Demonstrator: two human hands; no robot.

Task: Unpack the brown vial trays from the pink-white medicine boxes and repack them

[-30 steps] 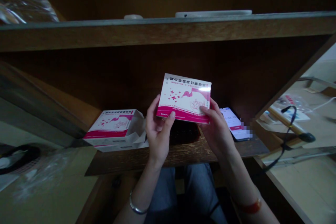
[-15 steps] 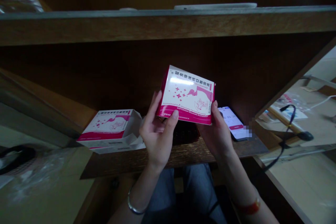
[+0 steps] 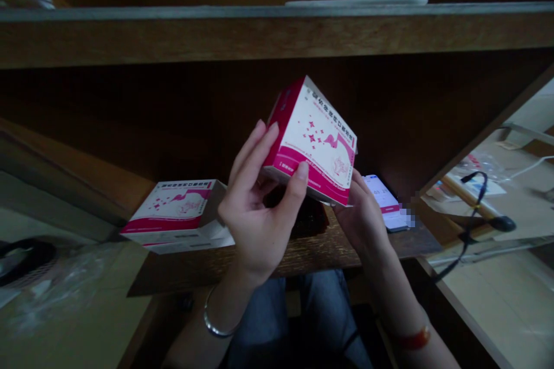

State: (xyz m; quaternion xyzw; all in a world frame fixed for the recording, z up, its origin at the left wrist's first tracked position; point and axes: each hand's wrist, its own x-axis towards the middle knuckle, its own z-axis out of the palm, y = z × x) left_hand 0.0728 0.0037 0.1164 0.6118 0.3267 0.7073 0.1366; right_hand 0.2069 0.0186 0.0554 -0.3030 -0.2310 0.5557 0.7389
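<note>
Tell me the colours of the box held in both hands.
The box is white and magenta pink with small stars, in the head view.

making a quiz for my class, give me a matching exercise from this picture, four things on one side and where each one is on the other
Things:
1. pink box
2. open box
3. phone
4. silver bangle

Places:
a. lying on the shelf, left of the hands
b. on the left wrist
c. held up in both hands
d. on the shelf, behind the right hand

Pairs: 1-c, 2-a, 3-d, 4-b

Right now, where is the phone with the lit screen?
In the head view, the phone lies on the wooden shelf, right of centre, just behind the right hand and below the pink-and-white box held up by both hands.
</note>
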